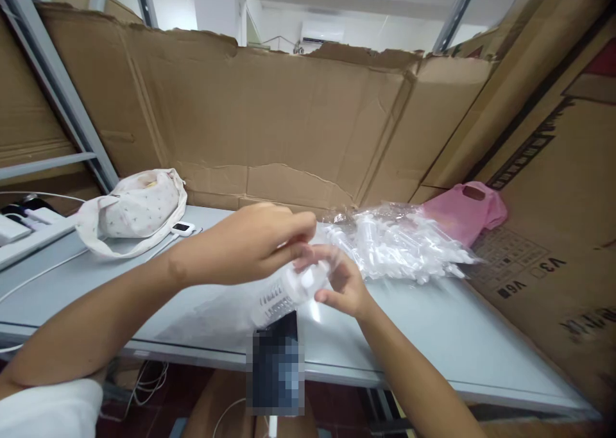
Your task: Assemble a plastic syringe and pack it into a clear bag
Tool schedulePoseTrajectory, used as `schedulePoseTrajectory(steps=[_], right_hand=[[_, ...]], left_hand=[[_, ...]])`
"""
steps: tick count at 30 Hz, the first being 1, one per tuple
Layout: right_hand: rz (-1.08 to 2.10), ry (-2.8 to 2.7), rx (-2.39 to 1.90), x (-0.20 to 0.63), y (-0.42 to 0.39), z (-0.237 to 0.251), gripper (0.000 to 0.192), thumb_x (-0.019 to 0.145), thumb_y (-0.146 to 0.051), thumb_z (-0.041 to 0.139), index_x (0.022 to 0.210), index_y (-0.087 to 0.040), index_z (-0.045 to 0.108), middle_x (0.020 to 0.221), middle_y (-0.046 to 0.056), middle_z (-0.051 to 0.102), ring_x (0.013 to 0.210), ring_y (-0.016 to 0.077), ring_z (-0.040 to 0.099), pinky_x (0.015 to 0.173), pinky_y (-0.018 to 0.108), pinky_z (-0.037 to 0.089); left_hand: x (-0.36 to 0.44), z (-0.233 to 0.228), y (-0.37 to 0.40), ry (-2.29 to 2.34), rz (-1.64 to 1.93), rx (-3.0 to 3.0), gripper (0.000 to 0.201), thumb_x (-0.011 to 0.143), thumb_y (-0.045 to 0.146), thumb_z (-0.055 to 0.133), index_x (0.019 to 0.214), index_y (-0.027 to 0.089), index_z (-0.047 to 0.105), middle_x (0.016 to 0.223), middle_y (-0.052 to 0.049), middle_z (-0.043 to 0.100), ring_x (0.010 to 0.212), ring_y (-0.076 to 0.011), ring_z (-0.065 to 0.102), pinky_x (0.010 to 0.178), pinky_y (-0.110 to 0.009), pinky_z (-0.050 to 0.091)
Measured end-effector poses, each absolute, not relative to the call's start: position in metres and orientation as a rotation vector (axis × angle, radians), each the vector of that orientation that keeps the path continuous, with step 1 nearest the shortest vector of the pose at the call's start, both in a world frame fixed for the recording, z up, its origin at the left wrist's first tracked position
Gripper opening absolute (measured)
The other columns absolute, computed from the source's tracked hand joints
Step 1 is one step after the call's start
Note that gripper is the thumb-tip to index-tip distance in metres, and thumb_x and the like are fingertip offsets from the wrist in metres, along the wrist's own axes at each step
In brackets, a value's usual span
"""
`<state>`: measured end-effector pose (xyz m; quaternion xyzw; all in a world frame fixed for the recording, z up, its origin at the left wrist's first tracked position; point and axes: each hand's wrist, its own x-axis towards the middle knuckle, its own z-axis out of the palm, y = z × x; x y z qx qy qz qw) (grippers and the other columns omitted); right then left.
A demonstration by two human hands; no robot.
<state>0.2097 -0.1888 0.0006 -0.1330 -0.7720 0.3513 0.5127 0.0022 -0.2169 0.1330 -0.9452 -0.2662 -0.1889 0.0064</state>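
Note:
My left hand (274, 239) reaches in over the table with its fingers pinched together at the upper edge of a clear plastic bag (212, 313). White printed marks show on the bag, and its cloudy film spreads leftward over the tabletop. Facing it, my right hand (344, 284) curls its thumb and fingers round a small white translucent plastic piece (308, 281); motion blur hides its exact kind. The fingertips of both hands meet above this piece. Below the bag, a phone (279, 361), its screen blurred out, sits at the table's front edge with a white cable plugged in.
A clear bag of several white plastic pieces (394, 242) lies right of my hands, beside a pink plastic bag (466, 210). A patterned cloth bag (139, 204) and a small white device (183, 229) are at left. Cardboard (269, 111) walls the grey table (423, 335).

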Motion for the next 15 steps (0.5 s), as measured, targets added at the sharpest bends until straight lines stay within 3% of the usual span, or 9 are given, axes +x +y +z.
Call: schedulePoseTrajectory(steps=[3, 6, 10, 15], right_hand=[[0.948, -1.61, -0.296, 0.206, -0.189, 0.002, 0.044, 0.076, -0.04, 0.073, 0.116, -0.033, 0.058, 0.099, 0.004, 0.069, 0.09, 0.0225, 0.068, 0.075, 0.038, 0.055], [0.961, -1.428, -0.302, 0.202, -0.191, 0.006, 0.053, 0.072, -0.046, 0.075, 0.119, -0.036, 0.054, 0.102, 0.003, 0.069, 0.092, 0.0227, 0.067, 0.078, 0.04, 0.055], [0.951, -1.249, -0.348, 0.202, -0.192, 0.011, 0.065, 0.069, -0.05, 0.075, 0.126, -0.041, 0.046, 0.126, 0.003, 0.059, 0.099, 0.0227, 0.063, 0.08, 0.04, 0.055], [1.284, -1.343, -0.41, 0.206, -0.184, 0.008, 0.075, 0.062, -0.065, 0.072, 0.127, -0.034, 0.049, 0.126, 0.007, 0.06, 0.11, 0.0287, 0.061, 0.088, 0.044, 0.051]], left_hand=[[-0.001, 0.141, -0.213, -0.829, -0.766, -2.94, 0.019, 0.096, 0.031, 0.043, 0.08, 0.02, 0.046, 0.069, 0.002, 0.054, 0.06, -0.0131, 0.048, 0.056, -0.026, 0.032], [0.001, 0.142, -0.21, -0.721, -1.128, -2.979, 0.022, 0.095, 0.034, 0.044, 0.078, 0.02, 0.043, 0.067, 0.003, 0.049, 0.057, -0.0107, 0.046, 0.054, -0.024, 0.034], [0.009, 0.142, -0.202, -0.621, -1.7, -2.88, 0.027, 0.095, 0.044, 0.044, 0.08, 0.022, 0.043, 0.069, 0.002, 0.048, 0.06, -0.011, 0.051, 0.053, -0.024, 0.038], [0.026, 0.145, -0.187, -0.774, -1.823, -2.811, 0.03, 0.09, 0.051, 0.049, 0.081, 0.022, 0.047, 0.072, 0.001, 0.05, 0.071, -0.0148, 0.06, 0.056, -0.026, 0.044]])
